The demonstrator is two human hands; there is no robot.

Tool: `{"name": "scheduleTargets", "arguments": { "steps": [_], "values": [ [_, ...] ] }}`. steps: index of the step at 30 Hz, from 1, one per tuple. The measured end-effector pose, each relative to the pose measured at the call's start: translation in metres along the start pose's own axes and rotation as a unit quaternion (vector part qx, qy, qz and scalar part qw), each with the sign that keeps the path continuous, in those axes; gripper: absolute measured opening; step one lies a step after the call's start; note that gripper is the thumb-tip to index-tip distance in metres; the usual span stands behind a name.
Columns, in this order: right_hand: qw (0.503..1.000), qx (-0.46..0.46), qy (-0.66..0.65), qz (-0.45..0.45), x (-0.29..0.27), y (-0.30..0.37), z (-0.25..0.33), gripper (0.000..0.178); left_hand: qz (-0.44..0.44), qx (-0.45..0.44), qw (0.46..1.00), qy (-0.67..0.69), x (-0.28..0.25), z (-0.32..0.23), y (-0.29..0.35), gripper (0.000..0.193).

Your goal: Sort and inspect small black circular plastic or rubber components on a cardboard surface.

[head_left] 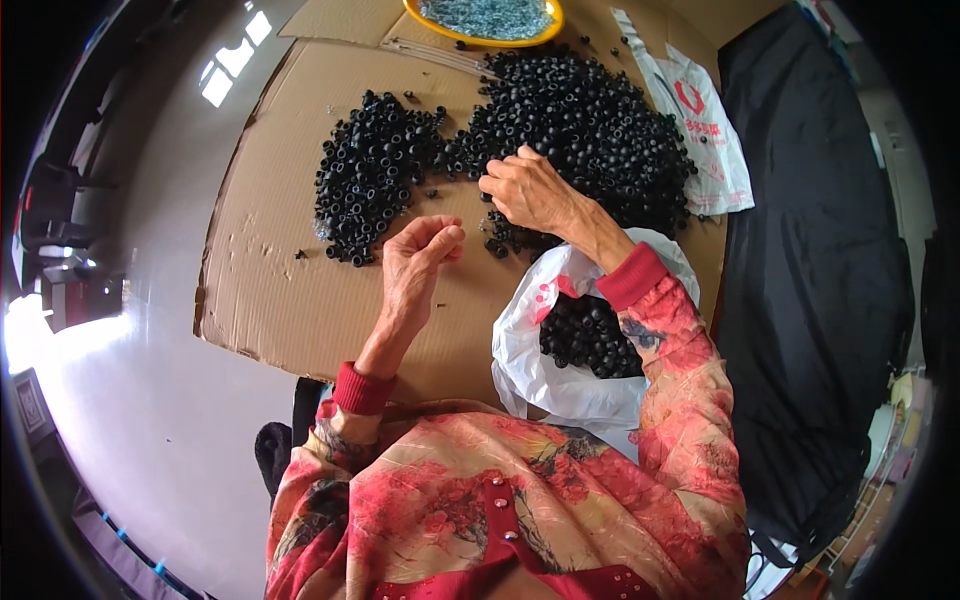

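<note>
Two heaps of small round black plastic caps lie on a cardboard sheet: a smaller heap at left and a larger heap at right. My left hand is held over bare cardboard below the gap between them, thumb and fingertips pinched together. Against the larger heap's near left side, my right hand is closed with its fingers bent downward. Whatever either hand holds is too small or hidden. Below my right forearm, an open white plastic bag contains many black caps.
A yellow basin of small clear pieces stands at the far edge. Thin clear rods lie near it. A flat white plastic bag lies right of the larger heap. Black fabric covers something at right; grey floor shows at left.
</note>
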State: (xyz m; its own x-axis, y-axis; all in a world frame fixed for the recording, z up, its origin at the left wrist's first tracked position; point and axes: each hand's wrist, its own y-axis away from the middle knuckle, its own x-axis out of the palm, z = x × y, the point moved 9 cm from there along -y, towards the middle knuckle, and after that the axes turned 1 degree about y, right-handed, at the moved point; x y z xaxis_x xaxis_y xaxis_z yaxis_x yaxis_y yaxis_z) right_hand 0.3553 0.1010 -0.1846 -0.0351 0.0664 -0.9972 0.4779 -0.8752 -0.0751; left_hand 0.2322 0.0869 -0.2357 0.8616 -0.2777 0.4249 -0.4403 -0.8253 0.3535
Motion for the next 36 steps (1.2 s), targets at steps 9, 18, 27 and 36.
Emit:
{"name": "scheduleTargets", "arguments": {
  "steps": [9, 18, 27, 36],
  "values": [
    [0.978, 0.018, -0.188, -0.088, -0.027, 0.004, -0.009, 0.012, 0.022, -0.033, 0.999, 0.024, 0.007, 0.010, -0.010, 0.019],
    [0.860, 0.080, -0.470, -0.179, -0.081, 0.022, -0.004, 0.020, 0.161, -0.111, 0.929, 0.315, 0.058, -0.011, 0.007, 0.019],
    [0.874, 0.097, -0.425, -0.214, -0.103, 0.029, 0.009, 0.016, 0.158, -0.128, 0.922, 0.329, 0.076, -0.017, 0.017, 0.014],
    [0.912, 0.085, -0.351, -0.195, -0.093, 0.027, 0.008, 0.013, 0.125, -0.082, 0.956, 0.252, 0.068, -0.007, 0.002, 0.015]
  ]
}}
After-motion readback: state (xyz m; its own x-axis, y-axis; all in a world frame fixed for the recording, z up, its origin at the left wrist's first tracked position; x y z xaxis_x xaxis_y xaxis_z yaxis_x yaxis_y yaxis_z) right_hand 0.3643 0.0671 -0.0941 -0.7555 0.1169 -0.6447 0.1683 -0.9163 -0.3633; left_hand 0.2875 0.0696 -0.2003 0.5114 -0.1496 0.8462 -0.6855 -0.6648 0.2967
